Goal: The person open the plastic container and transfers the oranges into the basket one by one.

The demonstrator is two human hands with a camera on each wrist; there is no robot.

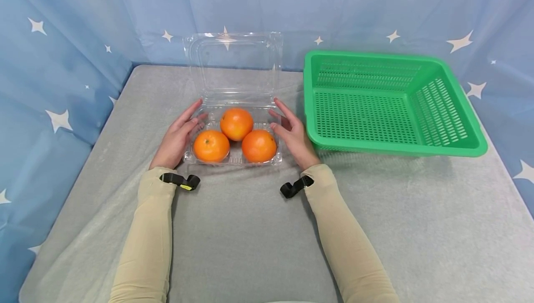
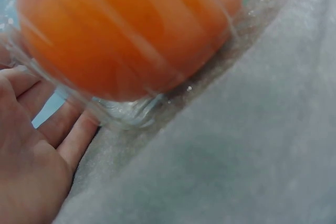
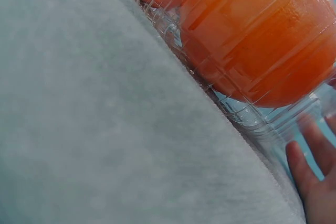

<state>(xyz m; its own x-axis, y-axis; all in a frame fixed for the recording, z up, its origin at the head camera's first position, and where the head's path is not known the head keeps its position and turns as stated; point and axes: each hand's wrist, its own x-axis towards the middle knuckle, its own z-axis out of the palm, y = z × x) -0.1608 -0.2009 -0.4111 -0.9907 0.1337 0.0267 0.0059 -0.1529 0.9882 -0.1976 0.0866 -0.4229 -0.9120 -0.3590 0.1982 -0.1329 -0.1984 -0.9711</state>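
From the head: apparently steadying a clear container on the table, with three oranges inside and the lid raised behind; spread loosely at both sides with left grip and right grip, clasping nothing. Probably calls next for pressing inward. Crowded on the right by a green basket.

From the left wrist: spread beside the container. From the right wrist: likewise, too blurred to judge contact.

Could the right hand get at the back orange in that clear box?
Probably yes: the lid stands open and nothing covers the back orange. The right hand is beside the clear box, so its fingers would likely just need to go up and in.
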